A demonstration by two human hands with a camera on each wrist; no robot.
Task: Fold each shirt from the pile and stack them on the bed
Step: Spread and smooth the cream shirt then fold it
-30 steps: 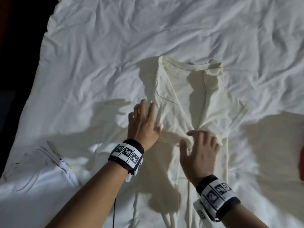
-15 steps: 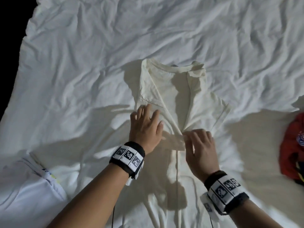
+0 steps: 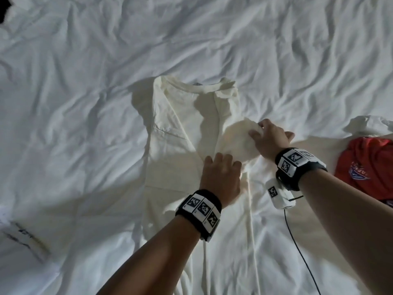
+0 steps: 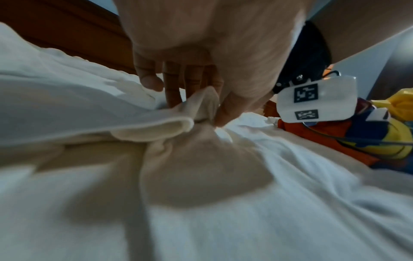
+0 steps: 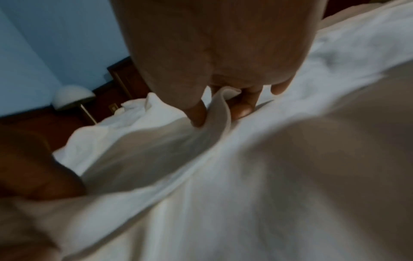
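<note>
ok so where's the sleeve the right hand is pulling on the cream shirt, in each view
Head: sleeve, right of centre, lifted off the cream shirt by the right hand.
Left wrist: sleeve fabric upper centre, pinched by the left hand.
Right wrist: sleeve edge top centre, between thumb and fingers.
Shared landmark: white bedsheet.

A dark brown wooden headboard (image 4: 67,44) is standing behind the bedding at 11 o'clock in the left wrist view. At 9 o'clock in the right wrist view, a white dome-shaded lamp (image 5: 72,96) is sitting before a pale blue wall (image 5: 44,44).
</note>
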